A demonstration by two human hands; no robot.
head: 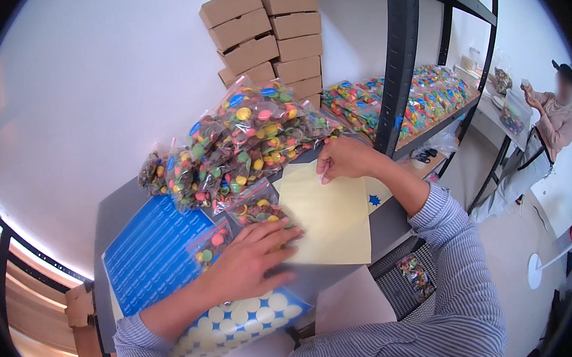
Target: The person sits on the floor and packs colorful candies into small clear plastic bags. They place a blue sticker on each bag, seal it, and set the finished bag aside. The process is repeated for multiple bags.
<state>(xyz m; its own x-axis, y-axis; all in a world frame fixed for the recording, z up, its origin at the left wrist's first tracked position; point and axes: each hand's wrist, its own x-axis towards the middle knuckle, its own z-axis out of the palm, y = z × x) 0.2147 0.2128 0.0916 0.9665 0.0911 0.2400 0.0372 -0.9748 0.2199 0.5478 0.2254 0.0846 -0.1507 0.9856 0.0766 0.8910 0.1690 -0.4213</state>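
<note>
My left hand (254,263) is spread palm down, its fingertips over the near part of a clear zip bag of colourful candies (258,208). Partly under its wrist side lies another small zip bag (216,239). Thumb and fingers of my right hand (347,159) pinch a small whitish piece (322,178) above a pale yellow sheet (328,215); what it is cannot be made out. Beyond both hands rises a heap of filled candy bags (244,146), some bearing blue oval stickers. A blue sticker sheet (154,252) lies to the left.
Below my left forearm is a blue sheet with pale round spots (246,318). Stacked cardboard boxes (299,48) stand at the back. A black shelf post (397,66) rises close by my right arm, before rows of candy bags (434,88). A black basket (393,290) sits below; another person (555,115) is at right.
</note>
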